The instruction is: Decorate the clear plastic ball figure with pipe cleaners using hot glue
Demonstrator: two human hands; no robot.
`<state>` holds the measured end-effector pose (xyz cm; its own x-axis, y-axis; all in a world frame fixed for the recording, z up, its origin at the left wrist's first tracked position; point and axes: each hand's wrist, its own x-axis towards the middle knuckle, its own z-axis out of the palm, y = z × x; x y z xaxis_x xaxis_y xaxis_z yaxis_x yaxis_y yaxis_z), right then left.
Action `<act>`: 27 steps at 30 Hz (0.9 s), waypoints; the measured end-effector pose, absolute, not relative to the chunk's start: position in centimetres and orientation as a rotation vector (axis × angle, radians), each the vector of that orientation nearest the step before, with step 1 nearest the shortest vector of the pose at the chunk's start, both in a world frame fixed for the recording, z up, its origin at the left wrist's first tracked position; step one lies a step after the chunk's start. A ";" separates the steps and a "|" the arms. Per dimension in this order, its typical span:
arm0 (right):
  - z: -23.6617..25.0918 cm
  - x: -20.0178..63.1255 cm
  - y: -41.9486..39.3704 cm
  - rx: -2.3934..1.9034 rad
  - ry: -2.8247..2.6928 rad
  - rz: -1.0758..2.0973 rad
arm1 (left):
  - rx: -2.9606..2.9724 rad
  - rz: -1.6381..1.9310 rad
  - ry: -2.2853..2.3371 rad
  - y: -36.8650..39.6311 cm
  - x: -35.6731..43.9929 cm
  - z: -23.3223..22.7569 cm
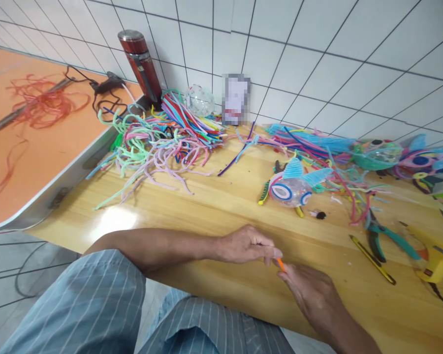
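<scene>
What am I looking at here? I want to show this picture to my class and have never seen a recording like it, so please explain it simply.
There is no machine: a person wears a camera on the head, looking down at their own two bare hands. The left hand and right hand meet at the near edge of a wooden table and pinch a small orange piece between their fingertips. On the table lie a heap of coloured pipe cleaners, a craft fish made from them, green-handled pliers, a yellow glue gun and a red flask by the tiled wall.
</scene>
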<state>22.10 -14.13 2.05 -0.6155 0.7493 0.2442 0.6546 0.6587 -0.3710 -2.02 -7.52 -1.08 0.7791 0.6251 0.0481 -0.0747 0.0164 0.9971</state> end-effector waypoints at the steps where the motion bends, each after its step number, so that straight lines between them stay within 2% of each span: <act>1: 2.0 22.2 -14.2 -1.139 -2.493 0.358 | 1.462 0.577 0.491 -7.4 -2.1 -1.1; 7: 1.9 23.3 -14.6 -1.271 -2.500 0.559 | 1.287 0.497 0.542 -6.9 -2.2 -0.8; 12: 1.1 26.1 -13.1 -1.380 -2.511 0.589 | 1.247 0.518 0.562 -6.9 -2.1 -1.6; 17: 2.5 26.9 -12.8 -1.370 -2.440 -0.049 | 1.251 0.578 0.631 -7.2 -1.9 -1.9; 19: 3.3 25.6 -14.3 -1.348 -2.368 -0.158 | 1.217 0.597 0.650 -7.3 -1.9 -1.7; 21: 3.4 23.6 -16.2 -1.276 -2.315 0.080 | 1.194 0.615 0.639 -7.4 -1.8 -1.4; 23: 2.5 21.4 -17.5 -1.358 -2.184 0.713 | 1.164 0.624 0.617 -7.5 -1.8 -1.0; 25: 0.8 19.8 -18.0 -1.401 -1.794 1.177 | 1.118 0.611 0.594 -7.6 -1.8 -0.6; 27: -1.0 19.4 -18.0 -1.345 -1.469 1.348 | 1.113 0.593 0.554 -7.8 -1.8 -0.4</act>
